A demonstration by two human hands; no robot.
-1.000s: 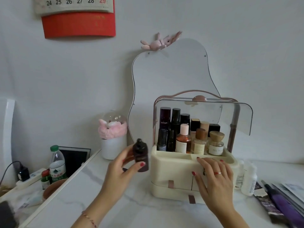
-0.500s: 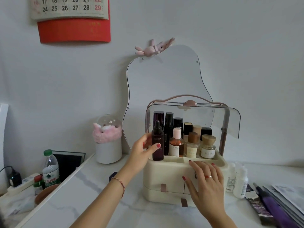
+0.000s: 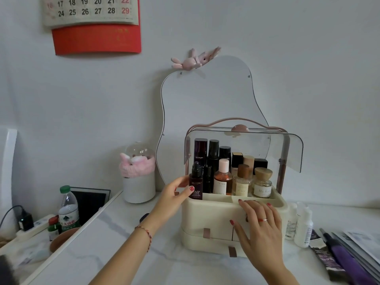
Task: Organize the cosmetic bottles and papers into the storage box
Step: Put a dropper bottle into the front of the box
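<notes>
Holding a dark dropper-capped serum bottle at the front-left corner of the cream plastic storage box.
Left hand pinches the bottle; right hand rests flat, fingers straight, on the box's front.

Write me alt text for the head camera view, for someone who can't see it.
A person's left hand holds a dark dropper bottle at the front left corner of a cream storage box filled with cosmetic bottles, its clear lid raised. Their right hand rests flat on the box front. Two white bottles and papers lie to the right on the marble table.
</notes>
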